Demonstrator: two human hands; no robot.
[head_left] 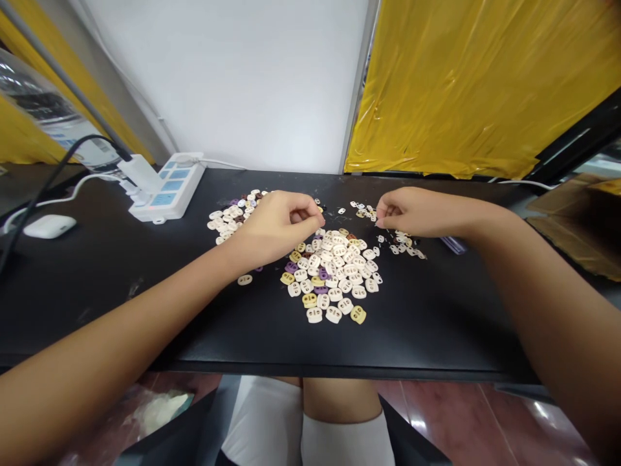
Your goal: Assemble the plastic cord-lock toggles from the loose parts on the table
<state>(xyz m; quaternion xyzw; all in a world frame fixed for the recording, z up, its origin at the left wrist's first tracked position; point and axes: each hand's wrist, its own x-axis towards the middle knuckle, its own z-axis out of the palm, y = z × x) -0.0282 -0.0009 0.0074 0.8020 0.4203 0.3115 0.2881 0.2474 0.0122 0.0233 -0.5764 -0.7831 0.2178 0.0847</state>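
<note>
Cream, mostly: a central pile of two-holed pieces (342, 265) on the black tabletop (436, 323), with yellow and purple ones mixed in along its near and left edges. It sits between the person's hands, slightly nearer the table's front edge.

Left hand (276, 226): above the pile's far left side; thumb and index tips together, other fingers curled. From where I stand, cannot tell whether a piece is pinched there.

Right hand (417, 210): near the small loose parts (405, 243), thin white and dark bits; fingers bent, thumb drawn in close to them. Cannot tell if the tips meet or hold anything.

Obstructions: the left hand hides part of a second pile (226, 223), cream with some purple and brown. The right hand cuts across the view of the small parts.

Surroundings: at left, a white power strip (167, 191) with plugs in it, a white rounded case (50, 226) and a clear bottle (63, 110). Beside the right forearm, a purple object (453, 244), partly hidden; farther right, a cardboard box (577, 226). Yellow sheeting (475, 84) hangs behind.
</note>
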